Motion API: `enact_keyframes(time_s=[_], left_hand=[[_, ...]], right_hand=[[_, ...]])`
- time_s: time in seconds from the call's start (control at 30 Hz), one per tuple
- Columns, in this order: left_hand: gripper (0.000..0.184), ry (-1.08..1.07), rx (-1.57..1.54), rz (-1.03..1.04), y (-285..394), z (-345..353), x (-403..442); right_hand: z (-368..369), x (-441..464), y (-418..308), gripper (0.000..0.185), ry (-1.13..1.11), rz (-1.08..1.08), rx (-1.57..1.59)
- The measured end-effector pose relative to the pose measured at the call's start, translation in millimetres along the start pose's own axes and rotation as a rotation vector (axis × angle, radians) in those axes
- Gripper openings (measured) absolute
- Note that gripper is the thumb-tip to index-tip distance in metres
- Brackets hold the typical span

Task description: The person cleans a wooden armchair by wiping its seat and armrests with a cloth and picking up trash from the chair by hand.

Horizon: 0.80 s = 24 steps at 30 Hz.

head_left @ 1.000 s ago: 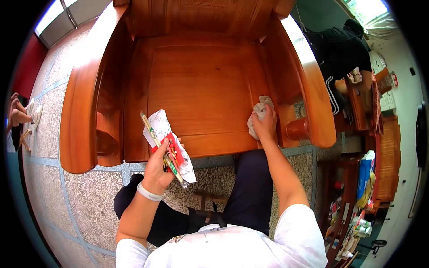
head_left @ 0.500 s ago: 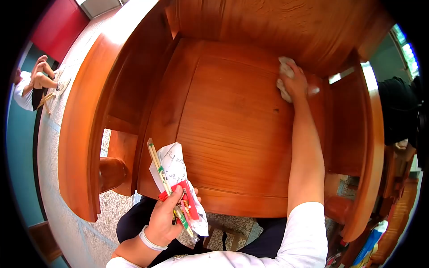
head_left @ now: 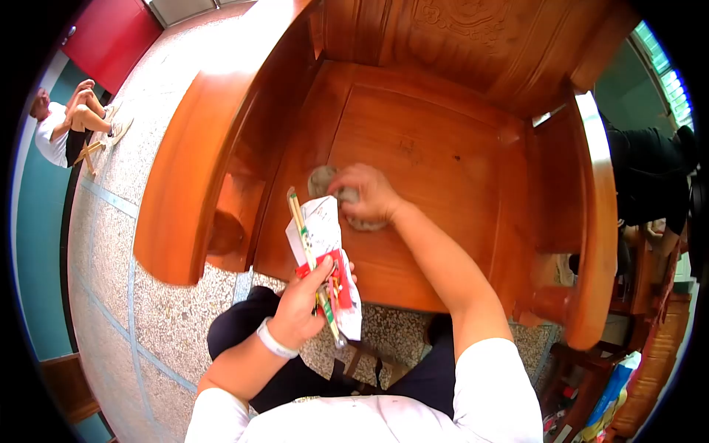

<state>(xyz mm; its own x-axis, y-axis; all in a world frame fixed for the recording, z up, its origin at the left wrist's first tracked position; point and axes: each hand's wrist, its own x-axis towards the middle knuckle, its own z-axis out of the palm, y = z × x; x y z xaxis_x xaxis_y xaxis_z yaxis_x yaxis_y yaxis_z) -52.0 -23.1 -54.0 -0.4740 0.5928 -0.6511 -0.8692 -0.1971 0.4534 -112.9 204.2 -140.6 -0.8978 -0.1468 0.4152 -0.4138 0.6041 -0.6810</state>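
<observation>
My right hand [head_left: 367, 193] is closed on a crumpled grey-white cloth [head_left: 322, 179], pressed to the wooden seat [head_left: 413, 221] of a large armchair, left of the seat's middle. Held in front of the seat, my left hand [head_left: 303, 303] grips a bundle: wrapped chopsticks [head_left: 300, 225], a printed white paper [head_left: 323, 221] and a small red packet [head_left: 341, 279]. The bundle points up toward the cloth and overlaps the seat's near left part. A white band [head_left: 275, 341] circles my left wrist. A small dark spot [head_left: 456, 157] marks the seat's right half.
Broad wooden armrests [head_left: 173, 184] flank the seat, and a carved backrest [head_left: 473, 37] rises behind it. Far left, a person [head_left: 63, 129] sits on a low stool. A person in dark clothes [head_left: 650, 173] is at the right, near wooden furniture and a blue-and-white bag [head_left: 609, 399].
My right hand has moved the cloth from the seat's far right to its left part. My left hand keeps its bundle. The view has shifted, showing more floor at left.
</observation>
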Motion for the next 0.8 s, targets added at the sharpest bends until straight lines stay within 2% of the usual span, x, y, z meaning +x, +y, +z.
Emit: enact_keyframes(time_s=[0.13,0.17,0.2,0.33,0.4,0.5,0.53,0.57,0.63,0.7,0.73,0.77,0.8], left_hand=[[0.021,-0.048,-0.045,0.026,-12.2,-17.3,5.6],[0.021,-0.044,-0.072,0.04,-15.9,-17.6,6.2],[0.022,-0.03,-0.099,0.036,-18.5,-16.0,2.6],[0.022,0.094,-0.236,0.064,-43.7,-36.3,-13.3],[0.021,0.126,-0.304,0.071,-61.8,-55.9,-17.7],[0.019,0.156,-0.345,0.102,-82.2,-82.4,-11.5],[0.017,0.17,-0.351,0.109,-85.1,-91.4,-1.3],[0.017,0.167,-0.354,0.112,-89.1,-99.7,7.1],[0.015,0.224,-0.433,0.12,-94.6,-113.4,33.5],[0.015,0.224,-0.458,0.082,-99.7,-134.6,70.2],[0.015,0.213,-0.478,0.074,-92.7,-132.0,76.9],[0.014,0.2,-0.494,0.061,-87.4,-129.5,80.6],[0.013,0.281,-0.506,0.076,-88.7,-123.7,87.3]], right_hand=[[15.7,-33.6,-28.7,0.028,-0.01,0.064,-0.032],[21.0,-37.5,-14.2,0.028,0.051,0.031,-0.04],[8.6,-30.6,-23.4,0.026,-0.044,0.154,-0.036],[-4.1,-35.5,-18.9,0.026,0.206,0.438,0.112],[-31.4,-52.1,-42.0,0.027,0.308,0.573,0.18],[-60.1,-109.3,-29.9,0.028,0.504,0.575,0.135],[-67.1,-106.5,-40.1,0.028,0.492,0.573,0.059],[-76.4,-122.7,-42.9,0.025,0.577,0.672,0.046],[-96.4,-162.6,-11.3,0.031,0.626,0.708,-0.019],[-106.9,-181.7,6.4,0.039,0.994,1.062,0.023],[-105.3,-181.4,6.4,0.039,1.004,1.063,0.018],[-99.7,-181.3,4.2,0.042,0.887,1.076,-0.332],[-92.8,-179.2,7.6,0.044,0.746,1.069,-0.67]])
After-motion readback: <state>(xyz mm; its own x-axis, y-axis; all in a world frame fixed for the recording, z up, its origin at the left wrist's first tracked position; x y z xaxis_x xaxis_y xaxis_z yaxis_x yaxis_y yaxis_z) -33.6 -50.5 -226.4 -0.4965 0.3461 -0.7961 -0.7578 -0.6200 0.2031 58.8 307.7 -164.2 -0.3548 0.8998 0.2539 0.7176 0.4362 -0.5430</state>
